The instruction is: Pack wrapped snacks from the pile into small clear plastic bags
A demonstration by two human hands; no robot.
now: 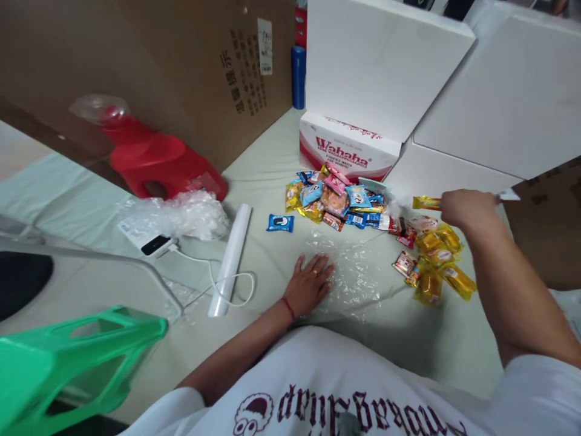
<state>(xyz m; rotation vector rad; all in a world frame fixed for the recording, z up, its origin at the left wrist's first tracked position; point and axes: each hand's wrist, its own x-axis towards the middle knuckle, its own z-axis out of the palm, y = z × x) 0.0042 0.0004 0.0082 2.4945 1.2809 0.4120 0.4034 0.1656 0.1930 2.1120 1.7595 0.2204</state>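
Note:
My left hand (311, 283) lies flat with its fingers spread, at the left edge of a clear plastic bag (356, 275) on the pale green cloth. Over on the right, my right hand (469, 208) is closed around a narrow yellow snack packet (425, 203), one end of which sticks out to the left. Below that hand are several yellow-wrapped snack cakes (436, 254) and a small brown packet (404, 263). A mixed pile of wrapped snacks (334, 201) lies ahead of my left hand. One blue packet (280, 223) sits apart at the pile's left.
Behind the pile stands a Wahaha carton (349, 145) against white panels (381, 66). Leftward are a red jug (163, 160), bubble wrap (190, 215), a white roll (230, 260) with a cable (247, 290) across it, and a green plastic stool (86, 357). A large cardboard box (190, 79) rises behind them.

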